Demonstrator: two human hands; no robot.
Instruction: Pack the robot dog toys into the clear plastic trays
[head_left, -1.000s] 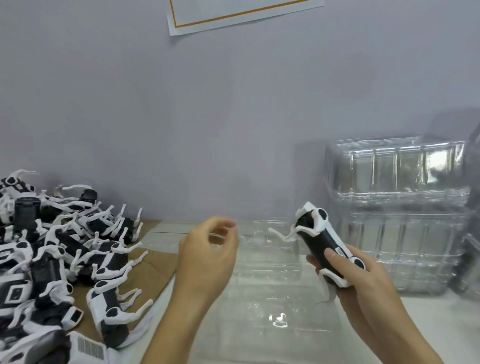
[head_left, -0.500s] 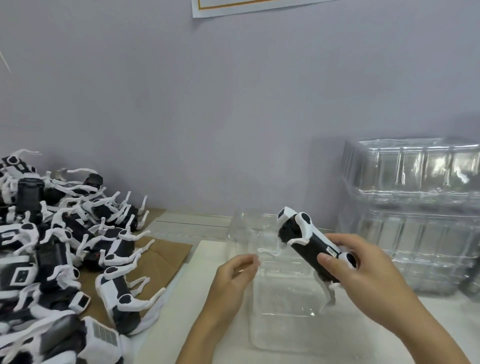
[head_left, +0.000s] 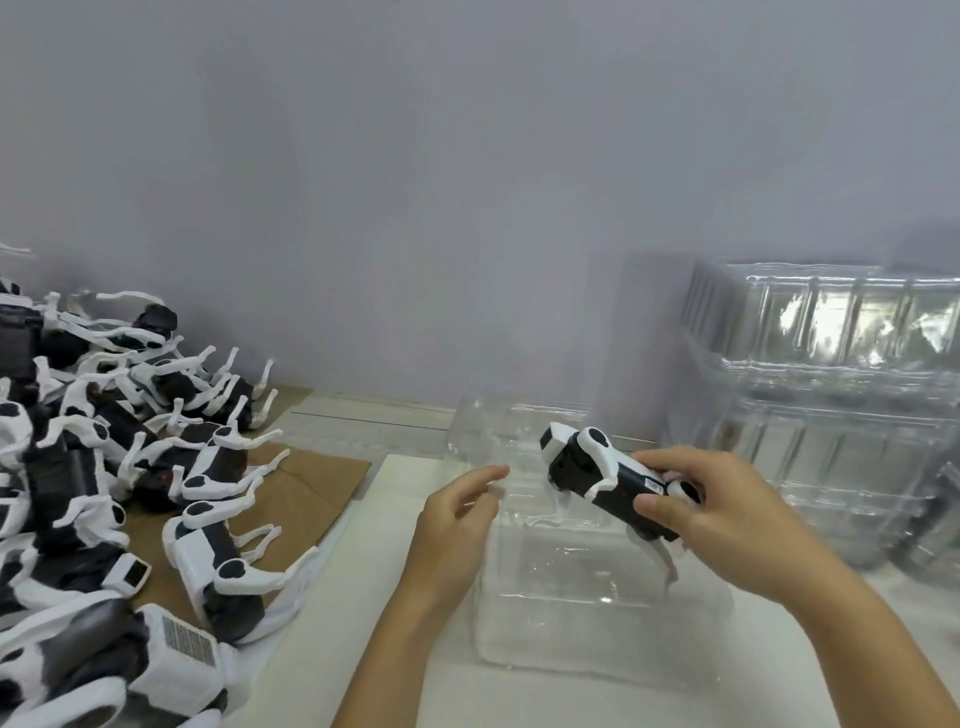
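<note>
My right hand (head_left: 727, 514) grips a black and white robot dog toy (head_left: 597, 473) by its rear end, tilted, legs down, just above a clear plastic tray (head_left: 571, 613) lying on the white table. The toy's legs reach into the tray. My left hand (head_left: 452, 525) rests at the tray's left edge with relaxed fingers, holding nothing. Whether it touches the tray I cannot tell.
A heap of several more robot dog toys (head_left: 104, 467) lies at the left on brown cardboard (head_left: 322, 473). A stack of clear plastic trays (head_left: 831, 405) stands at the right against the grey wall.
My right hand has lowered the toy toward the tray. My left hand has dropped from mid-air to the tray's left edge. The view tilted downward.
</note>
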